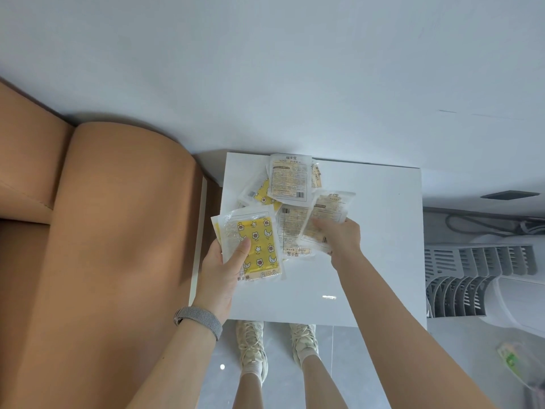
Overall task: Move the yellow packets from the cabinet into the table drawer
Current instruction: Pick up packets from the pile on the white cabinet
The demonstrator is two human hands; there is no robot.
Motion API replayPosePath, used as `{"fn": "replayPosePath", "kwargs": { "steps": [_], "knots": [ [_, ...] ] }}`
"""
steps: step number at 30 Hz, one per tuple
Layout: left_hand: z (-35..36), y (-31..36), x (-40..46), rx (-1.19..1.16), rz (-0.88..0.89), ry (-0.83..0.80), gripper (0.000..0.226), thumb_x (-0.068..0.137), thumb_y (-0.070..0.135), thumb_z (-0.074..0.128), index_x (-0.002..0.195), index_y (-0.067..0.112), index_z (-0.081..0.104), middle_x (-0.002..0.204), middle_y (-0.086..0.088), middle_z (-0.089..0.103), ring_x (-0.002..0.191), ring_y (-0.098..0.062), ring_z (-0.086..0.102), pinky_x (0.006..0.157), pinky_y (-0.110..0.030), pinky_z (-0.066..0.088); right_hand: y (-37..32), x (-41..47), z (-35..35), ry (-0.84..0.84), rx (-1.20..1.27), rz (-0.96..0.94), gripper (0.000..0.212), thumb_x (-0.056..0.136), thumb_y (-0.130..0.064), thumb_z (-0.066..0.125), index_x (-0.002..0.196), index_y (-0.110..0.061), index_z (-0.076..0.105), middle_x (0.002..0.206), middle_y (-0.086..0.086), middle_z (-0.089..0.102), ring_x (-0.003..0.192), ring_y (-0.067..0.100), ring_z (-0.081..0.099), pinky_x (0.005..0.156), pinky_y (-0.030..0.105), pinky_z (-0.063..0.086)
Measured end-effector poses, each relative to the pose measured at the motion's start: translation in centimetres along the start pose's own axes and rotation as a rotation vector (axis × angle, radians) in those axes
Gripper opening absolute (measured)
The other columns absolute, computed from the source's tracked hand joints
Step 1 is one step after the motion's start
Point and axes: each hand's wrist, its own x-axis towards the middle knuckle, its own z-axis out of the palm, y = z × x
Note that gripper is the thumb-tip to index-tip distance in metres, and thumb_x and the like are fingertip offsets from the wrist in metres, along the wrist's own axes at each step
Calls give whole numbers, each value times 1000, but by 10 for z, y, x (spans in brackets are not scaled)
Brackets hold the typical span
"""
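Several yellow packets (290, 187) lie in a loose, overlapping pile on the white worktop (383, 231), most of them printed side down so the label backs show. The left hand (219, 271) grips a small stack of packets (253, 243) at its near left corner, thumb pressed across the top one, fingers curled beneath; the top packet shows a yellow pattern of flowers, moons and stars. The right hand (342, 237) reaches in from the near right and pinches another packet (326, 216), label side up, at the right edge of the pile, fingers curled onto it. Beyond both sets of fingers the rest of the pile runs toward the far edge of the worktop. Left of the left hand stands a tan sofa (103, 246). A grey wristband (199, 320) circles the left wrist.
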Motion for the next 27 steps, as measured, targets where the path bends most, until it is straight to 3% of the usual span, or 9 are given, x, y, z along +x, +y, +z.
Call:
{"fn": "replayPosePath", "kwargs": {
  "steps": [8, 12, 14, 17, 20, 23, 27],
  "knots": [
    [1, -1, 0, -6, -19, 8, 40, 88, 22, 67, 126, 16, 58, 116, -5, 73, 103, -25, 71, 83, -42, 58, 8, -25, -38, 70, 240, 24, 7, 83, -16, 67, 88, -17, 64, 78, -2, 63, 72, 20, 59, 62, 26, 45],
    [1, 0, -1, -21, -33, 15, 39, 88, 22, 67, 125, 17, 59, 116, -5, 73, 103, -25, 71, 79, -40, 59, 16, -35, -52, 11, 493, 39, 25, 88, -9, 67, 112, -17, 66, 95, -3, 70, 86, 17, 65, 78, 30, 52],
    [1, 0, -2, -31, -39, 19, 39, 87, 22, 67, 125, 17, 59, 116, -6, 72, 103, -26, 71, 80, -40, 59, 22, -35, -57, -18, 553, 39, 31, 87, -18, 72, 117, -24, 66, 100, -8, 68, 86, 12, 59, 80, 29, 48],
    [1, 0, -2, -57, -46, 30, 38, 89, 21, 65, 127, 16, 58, 118, -6, 72, 105, -26, 70, 79, -38, 59, 27, -36, -59, -23, 539, 41, 17, 85, -24, 75, 98, -31, 67, 90, -11, 62, 76, 8, 49, 67, 27, 39],
    [1, 1, -3, -72, -51, 35, 37, 92, 20, 63, 128, 15, 58, 118, -6, 72, 105, -25, 71, 72, -31, 61, 28, -36, -57, -149, 590, -64, 23, 88, -9, 69, 100, -29, 68, 90, -11, 71, 77, 8, 62, 66, 24, 48],
    [1, -1, -5, -88, -58, 50, 36, 92, 19, 63, 128, 13, 57, 118, -7, 72, 102, -23, 72, 67, -28, 60, 27, -40, -56, -235, 415, -194, 29, 88, 3, 63, 90, -24, 73, 73, -11, 68, 70, 10, 59, 66, 23, 53],
    [1, -2, -7, -99, -60, 66, 37, 92, 20, 63, 127, 13, 58, 117, -7, 72, 102, -24, 72, 68, -30, 61, 33, -36, -51, -379, 380, -288, 39, 60, 16, 75, 65, -23, 77, 90, 5, 69, 87, 22, 66, 68, 28, 60]
  ]
}}
